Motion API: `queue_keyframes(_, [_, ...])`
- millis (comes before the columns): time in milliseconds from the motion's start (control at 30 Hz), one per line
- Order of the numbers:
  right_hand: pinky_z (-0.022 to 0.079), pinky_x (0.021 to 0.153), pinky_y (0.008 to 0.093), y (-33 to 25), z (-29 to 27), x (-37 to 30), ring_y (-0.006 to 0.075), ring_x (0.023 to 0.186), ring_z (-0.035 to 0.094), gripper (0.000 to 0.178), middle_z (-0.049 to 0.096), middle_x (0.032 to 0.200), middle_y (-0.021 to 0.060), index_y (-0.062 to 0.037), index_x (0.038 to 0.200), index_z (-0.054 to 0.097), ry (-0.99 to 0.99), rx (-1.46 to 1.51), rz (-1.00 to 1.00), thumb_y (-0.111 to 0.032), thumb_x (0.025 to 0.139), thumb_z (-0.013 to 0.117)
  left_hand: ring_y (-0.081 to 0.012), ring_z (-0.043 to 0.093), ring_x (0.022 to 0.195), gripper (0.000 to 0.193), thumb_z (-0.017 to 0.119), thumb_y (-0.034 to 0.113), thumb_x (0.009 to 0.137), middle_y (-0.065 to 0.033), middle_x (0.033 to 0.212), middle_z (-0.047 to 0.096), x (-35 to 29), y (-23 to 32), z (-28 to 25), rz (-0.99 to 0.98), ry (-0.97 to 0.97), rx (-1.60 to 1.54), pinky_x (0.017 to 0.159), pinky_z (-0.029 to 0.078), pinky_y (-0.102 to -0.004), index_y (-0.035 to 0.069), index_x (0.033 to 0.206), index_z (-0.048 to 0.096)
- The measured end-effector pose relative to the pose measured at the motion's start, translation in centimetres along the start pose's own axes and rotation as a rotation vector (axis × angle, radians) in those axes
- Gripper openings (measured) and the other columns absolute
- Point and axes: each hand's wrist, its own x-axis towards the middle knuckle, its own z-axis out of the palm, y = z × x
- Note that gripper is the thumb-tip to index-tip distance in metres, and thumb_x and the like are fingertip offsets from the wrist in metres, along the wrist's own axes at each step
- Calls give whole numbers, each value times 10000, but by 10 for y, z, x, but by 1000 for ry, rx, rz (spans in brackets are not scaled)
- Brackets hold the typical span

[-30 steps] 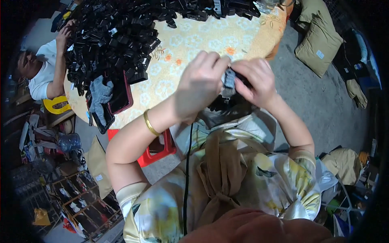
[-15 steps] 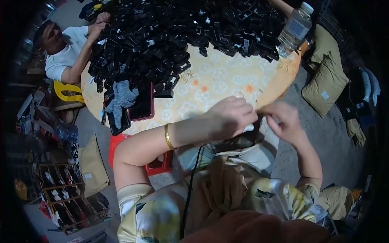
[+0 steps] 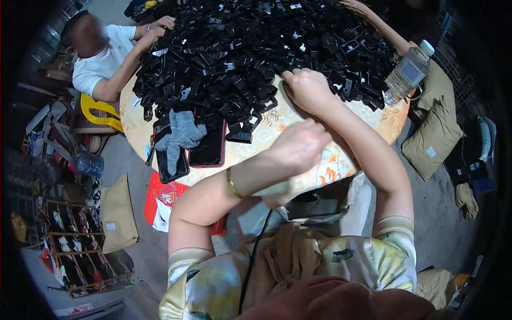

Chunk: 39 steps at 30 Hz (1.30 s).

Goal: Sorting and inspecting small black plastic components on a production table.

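Observation:
A large heap of small black plastic parts (image 3: 234,53) covers the far side of a round table with a floral cloth (image 3: 256,152). My right hand (image 3: 308,90) reaches to the near edge of this heap, its fingers curled closed against the parts. Whatever it grips is hidden under the fingers. Nearer to me, over the front part of the table, is my left hand (image 3: 303,145), with a gold bangle on its wrist. Motion smears its fingers, so I cannot tell whether it holds anything. Below the table edge, between my arms, a pale sack (image 3: 354,200) hangs open.
A grey glove (image 3: 184,136) lies over a dark phone, beside a red-edged phone (image 3: 210,146). At the table's right stands a clear bottle (image 3: 409,74). One person (image 3: 101,64) works at the far left; another's arm (image 3: 386,32) reaches in at far right. A red stool (image 3: 157,197) stands below.
My right hand has gone from above my lap up to the heap's edge. My left hand stays near the table front, now blurred. The view has shifted slightly.

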Motion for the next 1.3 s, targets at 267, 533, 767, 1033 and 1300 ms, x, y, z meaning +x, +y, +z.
queue_keyframes(267, [505,653,279,24,-20,-12,164,747,639,248,656,917,123,-7,1044,586,226,612,143,-109,821,622,-206,502,791,170,569,91,675,-83,806,515,-7,-27,-44,-545,115,815,636,428,-294,48,833,524])
queue_keyframes(533, [456,616,193,23,-27,-10,51,718,530,220,552,814,5,-15,880,503,212,953,188,-57,776,692,-231,510,784,198,587,78,693,-104,820,514,-7,-31,-38,-507,60,733,650,441,-321,1,869,538])
queue_keyframes(767, [489,730,211,10,-39,-15,83,811,586,161,587,903,37,1,889,541,250,1294,188,-24,791,666,-139,568,780,276,568,7,831,-73,935,561,9,-37,-52,-695,625,-484,706,473,-250,-14,1103,530])
queue_keyframes(1033, [511,798,270,5,-37,-21,155,897,629,312,636,979,94,4,1063,563,387,1049,-12,-7,771,672,-102,570,896,320,530,-5,858,-59,1028,587,12,-40,-49,-656,690,-1085,806,465,-229,-21,1175,496])
queue_keyframes(1300, [490,864,271,3,-40,-20,164,1016,591,471,587,1071,92,-11,1185,472,416,1251,78,27,760,671,-115,565,934,310,511,-3,869,-71,1038,587,16,-34,-54,-588,687,-897,840,457,-245,-35,1176,491])
